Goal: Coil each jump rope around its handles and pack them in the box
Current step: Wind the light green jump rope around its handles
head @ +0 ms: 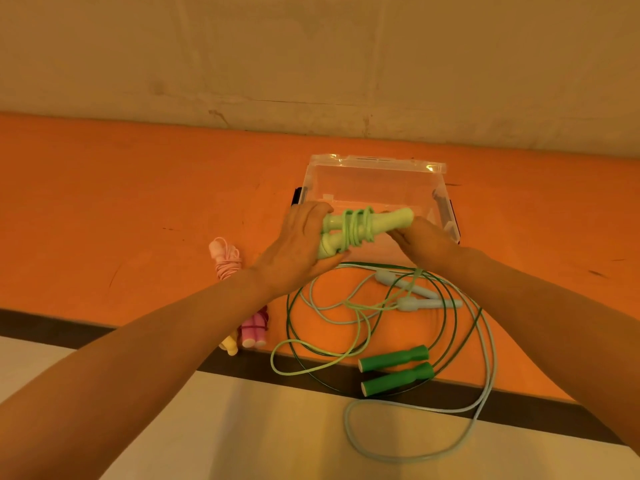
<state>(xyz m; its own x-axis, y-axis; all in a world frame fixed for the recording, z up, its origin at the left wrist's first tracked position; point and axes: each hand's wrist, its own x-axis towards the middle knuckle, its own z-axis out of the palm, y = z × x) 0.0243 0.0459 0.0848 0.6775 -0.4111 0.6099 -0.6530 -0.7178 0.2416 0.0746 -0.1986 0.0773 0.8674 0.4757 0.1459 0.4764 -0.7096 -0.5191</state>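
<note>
Orange tabletop (104, 209) against a plain wall: the left hand (298, 247) grips the light-green handles (367, 226), part-wound, above the clear box (374, 168). The right hand (420, 240) seems to pinch the cord. Slack could tangle with the loose dark-green rope (394, 370).

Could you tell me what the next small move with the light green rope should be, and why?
Probably another wrap: the left hand holds the light green handles together with only a few turns on them, while the right hand is at their other end and much of that rope lies loose on the table.
</note>
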